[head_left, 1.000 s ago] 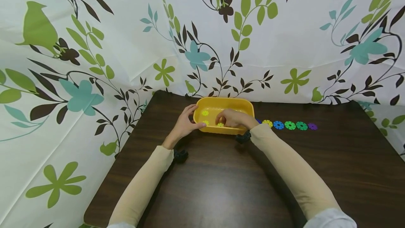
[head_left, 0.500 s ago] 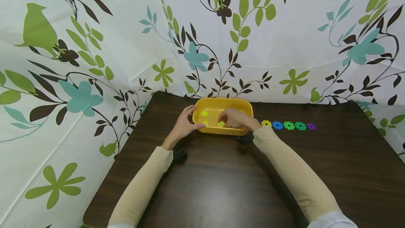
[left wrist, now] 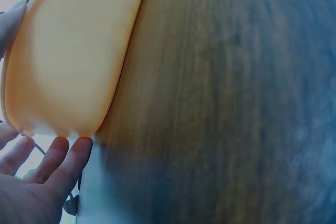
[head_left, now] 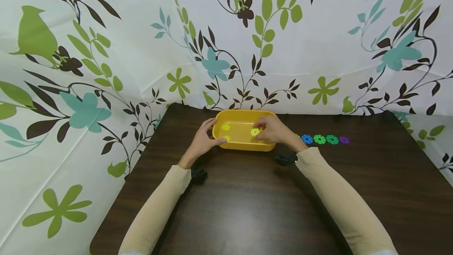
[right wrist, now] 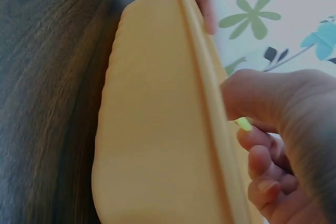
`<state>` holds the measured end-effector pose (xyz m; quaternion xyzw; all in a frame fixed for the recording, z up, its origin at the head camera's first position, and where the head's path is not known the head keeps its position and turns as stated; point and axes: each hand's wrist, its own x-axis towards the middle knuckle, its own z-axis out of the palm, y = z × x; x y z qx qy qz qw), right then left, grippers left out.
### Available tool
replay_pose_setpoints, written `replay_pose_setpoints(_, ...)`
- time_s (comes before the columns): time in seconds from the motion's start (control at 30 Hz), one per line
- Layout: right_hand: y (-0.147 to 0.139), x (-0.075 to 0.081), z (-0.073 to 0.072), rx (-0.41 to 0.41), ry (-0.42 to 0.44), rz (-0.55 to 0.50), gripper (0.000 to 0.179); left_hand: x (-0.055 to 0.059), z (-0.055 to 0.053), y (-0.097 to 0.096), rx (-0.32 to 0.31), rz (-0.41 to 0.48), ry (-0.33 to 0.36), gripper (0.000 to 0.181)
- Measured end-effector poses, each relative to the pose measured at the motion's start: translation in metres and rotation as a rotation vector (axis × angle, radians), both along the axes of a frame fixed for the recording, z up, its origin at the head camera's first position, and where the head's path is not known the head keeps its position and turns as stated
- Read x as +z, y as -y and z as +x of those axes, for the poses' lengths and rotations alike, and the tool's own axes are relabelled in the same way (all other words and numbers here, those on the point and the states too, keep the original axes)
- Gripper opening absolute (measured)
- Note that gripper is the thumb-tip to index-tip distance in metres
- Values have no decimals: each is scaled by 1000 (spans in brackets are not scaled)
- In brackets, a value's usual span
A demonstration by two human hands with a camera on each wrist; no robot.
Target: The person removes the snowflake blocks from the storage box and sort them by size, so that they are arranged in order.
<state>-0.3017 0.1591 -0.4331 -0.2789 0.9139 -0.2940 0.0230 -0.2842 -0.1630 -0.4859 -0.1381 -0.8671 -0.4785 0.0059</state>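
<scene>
Leaf-print cloth [head_left: 226, 38] behind dark wood-grain table [head_left: 244, 200]; yellow tray [head_left: 244, 146] toward back.

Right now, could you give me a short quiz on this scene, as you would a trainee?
1. True or false: the left-hand grip touches the yellow tub.
2. What colour is the flower-shaped piece in the right-hand grip: (a) purple, (b) yellow or (c) blue?
3. Fill in: in the head view, the rightmost disc on the table is ____.

Key: 1. True. 2. b. 3. Purple.
</scene>
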Motion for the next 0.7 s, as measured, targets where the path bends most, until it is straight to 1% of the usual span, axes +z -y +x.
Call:
replay_pose_setpoints(0.17, -22, 2, 10, -86, -80, -76, 38, 1, 0, 0, 5, -5, -7, 98)
replay_pose_setpoints(0.37, -56, 1, 22, -207, -138, -156, 35, 0, -1, -1, 9, 9, -3, 94)
replay_pose_setpoints(0.53, -85, -1, 33, -310, -164, -186, 32, -1, -1, -1, 2, 12, -11, 94)
replay_pose_setpoints(0.7, -115, -6, 41, -382, -168, -205, 33, -1, 0, -2, 3, 13, -14, 94)
